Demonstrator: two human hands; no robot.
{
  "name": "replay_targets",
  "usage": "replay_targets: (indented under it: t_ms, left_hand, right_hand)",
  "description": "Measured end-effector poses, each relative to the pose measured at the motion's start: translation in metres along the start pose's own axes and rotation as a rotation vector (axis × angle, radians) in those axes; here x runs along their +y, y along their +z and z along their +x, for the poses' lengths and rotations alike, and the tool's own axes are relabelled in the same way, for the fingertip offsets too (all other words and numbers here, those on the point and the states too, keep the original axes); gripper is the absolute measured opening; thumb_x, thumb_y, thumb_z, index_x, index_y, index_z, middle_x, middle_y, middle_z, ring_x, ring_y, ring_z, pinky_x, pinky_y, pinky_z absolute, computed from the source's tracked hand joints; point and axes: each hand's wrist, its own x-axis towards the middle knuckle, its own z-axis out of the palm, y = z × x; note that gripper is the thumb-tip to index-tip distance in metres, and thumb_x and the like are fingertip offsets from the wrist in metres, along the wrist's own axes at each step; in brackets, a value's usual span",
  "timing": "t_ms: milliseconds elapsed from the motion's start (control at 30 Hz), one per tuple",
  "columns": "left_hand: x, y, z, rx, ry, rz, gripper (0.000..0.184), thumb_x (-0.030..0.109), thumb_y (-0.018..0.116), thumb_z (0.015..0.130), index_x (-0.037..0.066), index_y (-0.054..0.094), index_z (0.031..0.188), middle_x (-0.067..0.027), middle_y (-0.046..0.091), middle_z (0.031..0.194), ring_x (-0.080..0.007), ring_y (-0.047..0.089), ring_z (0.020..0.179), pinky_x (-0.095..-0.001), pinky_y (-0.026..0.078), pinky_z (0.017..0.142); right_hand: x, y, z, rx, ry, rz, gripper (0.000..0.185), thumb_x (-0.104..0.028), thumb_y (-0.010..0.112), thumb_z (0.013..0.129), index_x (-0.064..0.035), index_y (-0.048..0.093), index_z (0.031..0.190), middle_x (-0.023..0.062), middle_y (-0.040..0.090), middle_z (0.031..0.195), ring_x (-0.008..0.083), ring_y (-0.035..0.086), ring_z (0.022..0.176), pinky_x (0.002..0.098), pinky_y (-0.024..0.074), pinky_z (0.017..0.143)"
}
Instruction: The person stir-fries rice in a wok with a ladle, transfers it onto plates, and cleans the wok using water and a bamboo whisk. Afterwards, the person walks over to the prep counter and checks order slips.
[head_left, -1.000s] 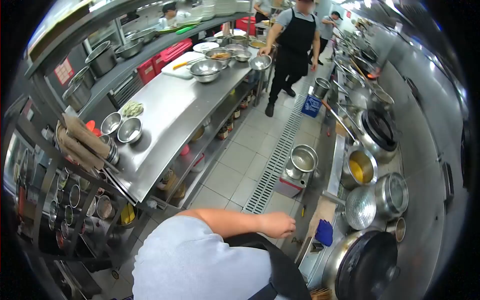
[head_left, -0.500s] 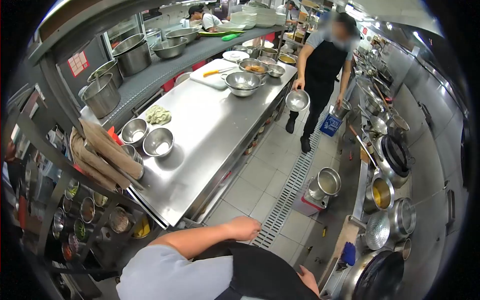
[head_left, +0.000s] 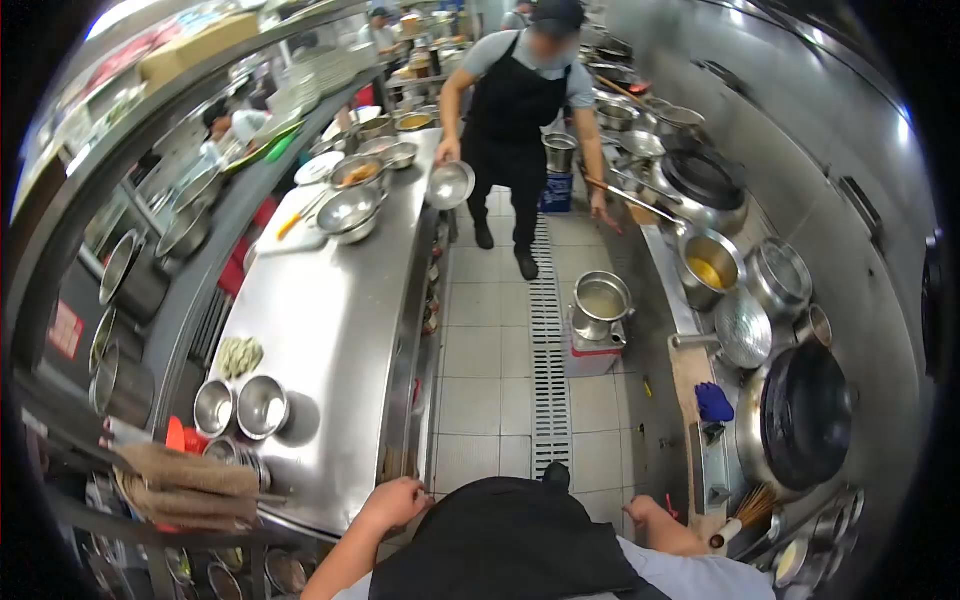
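Observation:
My left hand [head_left: 400,502] hangs beside the near corner of the steel worktable [head_left: 345,400], its fingers loosely curled with nothing visible in them. Low on the other side, my right hand [head_left: 645,510] is near the stove counter edge, fingers curled, partly turned from view; I see nothing in it. Two steel bowls [head_left: 263,407] stand on the table's near end beside a crumpled pale cloth [head_left: 240,356]. Further up the aisle a co-worker in a black apron [head_left: 515,95] faces me, holding a steel bowl [head_left: 451,185] in one hand.
A steel pot [head_left: 602,300] stands on a box in the aisle, beside the floor drain grate [head_left: 549,350]. Along the right are a pot of yellow liquid [head_left: 708,268], a black wok [head_left: 805,415] and a bamboo brush [head_left: 745,515]. Brown towels [head_left: 190,480] hang at left.
My view has swung right to face along the aisle. The co-worker has come closer with the bowl, the other hand now away from the pot on the blue crate. My left hand has lowered beside the table.

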Motion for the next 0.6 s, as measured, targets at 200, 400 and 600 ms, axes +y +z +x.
replay_targets:
  t_ms: [200, 400, 600]
  left_hand:
    - [0.003, -0.011, 0.002, -0.159, -0.058, 0.119, 0.033, 0.034, 0.056, 0.088, 0.009, 0.064, 0.109, -0.0160, 0.063, 0.106, -0.0343, 0.059, 0.100, -0.0434, 0.048, 0.086]
    - [0.025, -0.034, 0.026, -0.264, -0.157, 0.247, 0.035, 0.033, 0.057, 0.086, 0.008, 0.064, 0.110, -0.0161, 0.064, 0.108, -0.0356, 0.061, 0.099, -0.0449, 0.049, 0.085]
    - [0.065, -0.060, 0.061, -0.183, -0.186, 0.250, 0.035, 0.031, 0.056, 0.085, 0.006, 0.063, 0.108, -0.0185, 0.064, 0.106, -0.0368, 0.062, 0.097, -0.0457, 0.049, 0.084]
  right_hand:
    - [0.031, 0.000, 0.033, 0.183, 0.412, 0.284, 0.055, -0.048, 0.053, 0.084, -0.0011, 0.066, 0.109, 0.0181, 0.058, 0.124, 0.0322, 0.055, 0.115, 0.0411, 0.0375, 0.102]
    - [0.063, -0.035, 0.005, 0.274, 0.456, 0.438, 0.056, -0.049, 0.049, 0.084, -0.0047, 0.063, 0.116, 0.0190, 0.054, 0.129, 0.0341, 0.050, 0.121, 0.0409, 0.0335, 0.106]
    - [0.129, 0.054, 0.078, -0.053, 0.012, 0.121, 0.041, -0.033, 0.045, 0.090, -0.0062, 0.062, 0.115, 0.0190, 0.062, 0.116, 0.0338, 0.055, 0.115, 0.0445, 0.0448, 0.094]
